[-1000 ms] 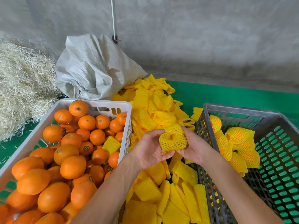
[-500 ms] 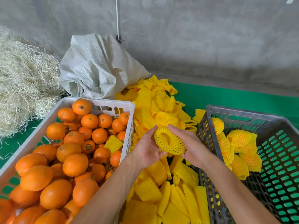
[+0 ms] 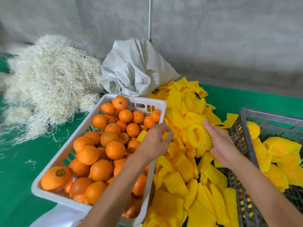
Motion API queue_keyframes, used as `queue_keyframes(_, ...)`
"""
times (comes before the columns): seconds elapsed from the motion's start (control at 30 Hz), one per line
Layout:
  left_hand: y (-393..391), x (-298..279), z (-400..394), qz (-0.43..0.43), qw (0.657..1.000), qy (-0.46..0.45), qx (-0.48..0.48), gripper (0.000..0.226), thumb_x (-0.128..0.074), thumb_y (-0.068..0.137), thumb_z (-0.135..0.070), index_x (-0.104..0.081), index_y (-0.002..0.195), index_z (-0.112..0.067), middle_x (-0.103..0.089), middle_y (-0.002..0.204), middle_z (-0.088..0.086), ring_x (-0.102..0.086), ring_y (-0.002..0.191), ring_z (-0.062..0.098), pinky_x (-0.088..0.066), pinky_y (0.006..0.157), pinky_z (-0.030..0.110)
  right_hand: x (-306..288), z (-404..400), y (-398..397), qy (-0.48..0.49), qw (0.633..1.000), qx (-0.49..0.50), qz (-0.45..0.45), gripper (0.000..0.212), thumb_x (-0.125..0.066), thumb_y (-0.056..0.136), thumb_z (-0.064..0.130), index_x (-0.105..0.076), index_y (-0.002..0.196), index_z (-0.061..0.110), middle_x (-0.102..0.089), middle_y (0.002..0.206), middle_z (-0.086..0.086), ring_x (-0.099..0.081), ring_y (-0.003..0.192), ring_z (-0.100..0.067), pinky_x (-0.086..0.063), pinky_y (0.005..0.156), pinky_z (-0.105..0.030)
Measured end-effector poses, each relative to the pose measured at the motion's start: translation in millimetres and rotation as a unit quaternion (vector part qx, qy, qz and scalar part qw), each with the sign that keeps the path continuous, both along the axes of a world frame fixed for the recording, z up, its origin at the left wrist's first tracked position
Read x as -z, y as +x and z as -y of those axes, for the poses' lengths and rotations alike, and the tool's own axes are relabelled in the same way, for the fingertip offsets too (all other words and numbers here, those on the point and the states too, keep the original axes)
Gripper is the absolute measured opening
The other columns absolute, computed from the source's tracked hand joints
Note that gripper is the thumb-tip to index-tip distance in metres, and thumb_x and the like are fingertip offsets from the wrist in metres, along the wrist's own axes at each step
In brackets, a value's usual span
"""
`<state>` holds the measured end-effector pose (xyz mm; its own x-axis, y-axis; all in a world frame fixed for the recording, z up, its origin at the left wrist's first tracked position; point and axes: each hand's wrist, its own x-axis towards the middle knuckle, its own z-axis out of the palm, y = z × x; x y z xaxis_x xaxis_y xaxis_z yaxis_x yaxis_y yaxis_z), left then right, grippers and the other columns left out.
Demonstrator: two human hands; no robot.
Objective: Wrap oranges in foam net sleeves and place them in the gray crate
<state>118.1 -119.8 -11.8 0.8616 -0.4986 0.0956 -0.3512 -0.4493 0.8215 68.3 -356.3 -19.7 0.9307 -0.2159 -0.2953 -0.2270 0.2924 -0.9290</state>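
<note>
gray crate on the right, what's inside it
Inside the gray slatted plastic crate lie several oranges already wrapped in yellow foam net sleeves, heaped together. Its green-showing slatted floor is partly visible. The frame edge cuts off its right part, so an exact count is impossible.

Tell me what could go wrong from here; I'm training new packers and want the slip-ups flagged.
1. The right hand alone holds the netted orange, and its grip is from one side, so it could roll off before reaching the gray crate.
2. The net's end gapes open, so the orange may slip out when dropped in.
3. The left hand hovers over the white crate rim beside loose foam sleeves; it could knock sleeves among the bare oranges.
</note>
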Motion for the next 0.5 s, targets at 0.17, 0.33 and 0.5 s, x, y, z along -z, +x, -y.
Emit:
queue_keyframes(0.17, -9.9, 4.1, -58.0, 0.132, 0.961, 0.224, -0.097, 0.031, -0.051, 0.103, -0.019, -0.055, 0.134, -0.015, -0.055, 0.132, 0.007, -0.047, 0.124, 0.029, -0.044, 0.1, 0.043, 2.7, 2.5, -3.4, -0.02, 0.999, -0.016, -0.021, 0.045, -0.061, 0.097, 0.043, -0.063, 0.133, 0.015, -0.074, 0.123, -0.003, -0.071, 0.113, -0.018, -0.048, 0.108, -0.042)
queue_keyframes(0.33, -16.0, 13.2, -79.9, 0.01, 0.87, 0.469, -0.148, 0.046, -0.052, 0.101, -0.026, -0.043, 0.145, -0.016, -0.037, 0.153, 0.011, -0.023, 0.146, 0.036, -0.033, 0.111, 0.061, 4.3, 0.2, -3.8, -0.032, 0.998, -0.012, -0.045, 0.048, -0.064, 0.094, 0.045, -0.064, 0.132, 0.015, -0.075, 0.121, -0.004, -0.07, 0.115, -0.022, -0.042, 0.114, -0.047)
queue_keyframes(0.5, -13.1, 14.5, -81.1, 0.023, 0.868, 0.458, -0.188, 0.033, -0.054, 0.099, -0.011, -0.055, 0.131, -0.016, -0.044, 0.142, 0.01, -0.028, 0.142, 0.033, -0.044, 0.103, 0.056, 6.3, 2.3, -4.1, -0.024, 0.999, -0.007, -0.042, 0.048, -0.067, 0.09, 0.043, -0.065, 0.128, 0.015, -0.075, 0.12, -0.006, -0.073, 0.109, -0.02, -0.06, 0.09, -0.038)
